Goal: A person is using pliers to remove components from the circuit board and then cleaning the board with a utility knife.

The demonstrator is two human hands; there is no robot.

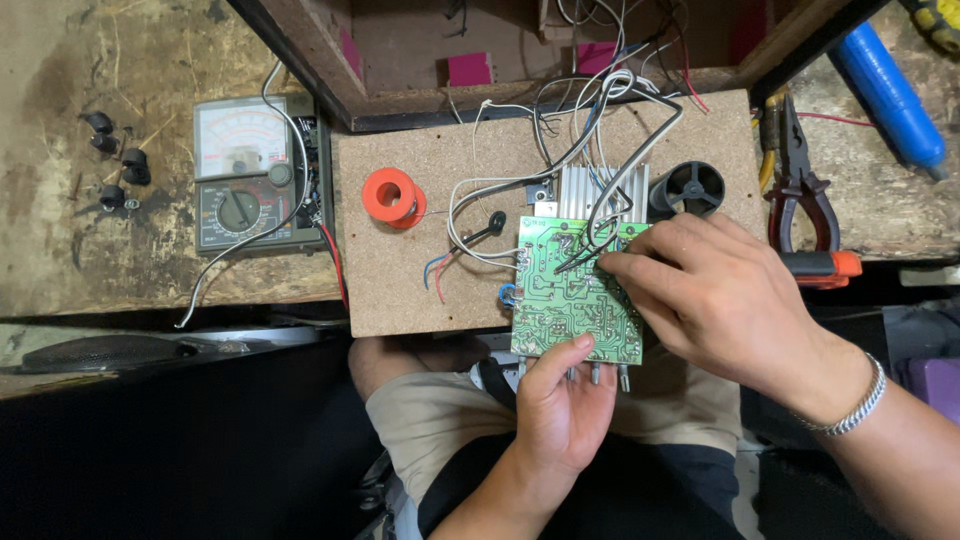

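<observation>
The green circuit board point(575, 300), lying at the near edge of the chipboard panel point(400, 290), is gripped underneath by the left hand point(560, 410) while its wires point(590, 245) are pinched by the right hand point(715, 295), so careful, steady probing seems needed next.

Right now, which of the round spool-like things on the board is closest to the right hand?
The black reel, just above the right hand beside the heatsink. The red spool sits far off, toward the board's left side.
</observation>
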